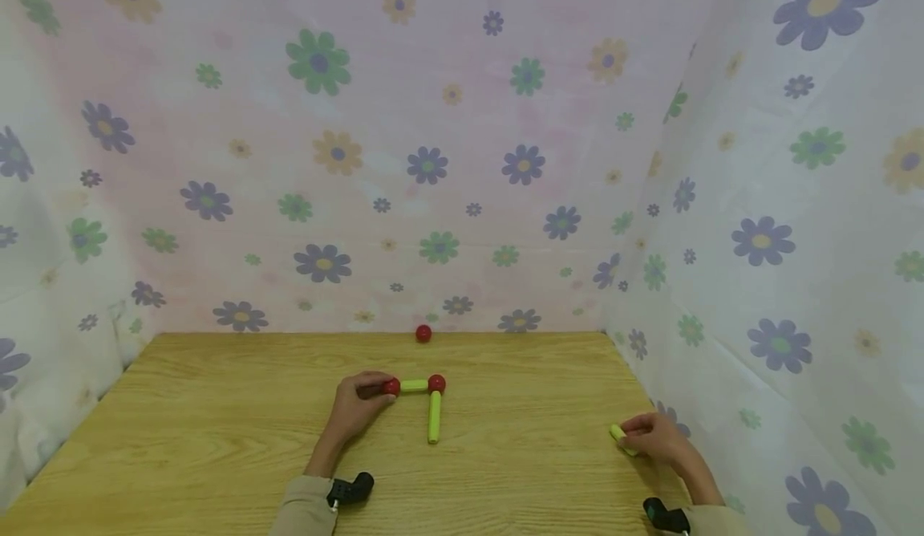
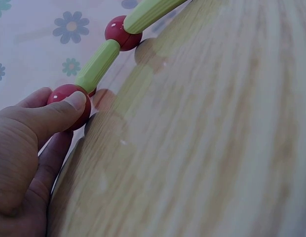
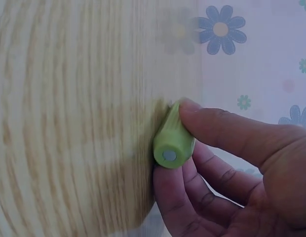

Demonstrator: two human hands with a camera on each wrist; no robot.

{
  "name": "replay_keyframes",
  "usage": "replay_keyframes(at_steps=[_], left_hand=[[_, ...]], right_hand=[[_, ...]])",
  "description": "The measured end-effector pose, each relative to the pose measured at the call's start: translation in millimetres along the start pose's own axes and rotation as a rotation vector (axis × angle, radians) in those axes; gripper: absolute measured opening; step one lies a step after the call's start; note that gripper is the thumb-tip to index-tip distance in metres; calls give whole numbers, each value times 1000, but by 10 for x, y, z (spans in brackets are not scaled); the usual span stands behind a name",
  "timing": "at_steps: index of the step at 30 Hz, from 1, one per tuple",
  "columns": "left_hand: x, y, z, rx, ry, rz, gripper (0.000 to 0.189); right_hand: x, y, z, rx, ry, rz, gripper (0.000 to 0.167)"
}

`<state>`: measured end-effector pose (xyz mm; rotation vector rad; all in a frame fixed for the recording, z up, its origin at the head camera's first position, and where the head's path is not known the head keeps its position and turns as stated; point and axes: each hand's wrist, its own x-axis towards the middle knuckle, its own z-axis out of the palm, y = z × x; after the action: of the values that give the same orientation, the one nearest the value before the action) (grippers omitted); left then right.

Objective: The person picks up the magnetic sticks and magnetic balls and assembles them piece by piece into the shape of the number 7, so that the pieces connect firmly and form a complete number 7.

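With the fingers of the left hand (image 1: 356, 409) pinching the left red ball (image 1: 391, 387) and those of the right hand (image 1: 658, 440) gripping a green rod (image 1: 618, 433) toward the right of the counter (image 1: 534, 472), I'd steady that ball so short rod (image 1: 415, 386), corner ball (image 1: 436, 383) and long rod (image 1: 434, 417) don't part.

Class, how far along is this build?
Done: a short green rod and a longer rod meet at the red corner ball. In hand: the left hand pinches the red end ball on the short green rod; the right hand holds a loose rod. Probably left: joining that rod and the separate red ball farther back.
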<state>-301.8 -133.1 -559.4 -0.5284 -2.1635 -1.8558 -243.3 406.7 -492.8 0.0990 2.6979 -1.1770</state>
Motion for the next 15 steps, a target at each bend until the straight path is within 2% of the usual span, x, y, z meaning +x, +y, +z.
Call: replay_keyframes(at_steps=[8, 15], left_hand=[[7, -1, -4, -7, -9, 4, 30], [3, 7, 0, -12, -13, 5, 31]], right_hand=[[16, -2, 41, 7, 78, 66, 37], [34, -55, 127, -21, 147, 64, 39]])
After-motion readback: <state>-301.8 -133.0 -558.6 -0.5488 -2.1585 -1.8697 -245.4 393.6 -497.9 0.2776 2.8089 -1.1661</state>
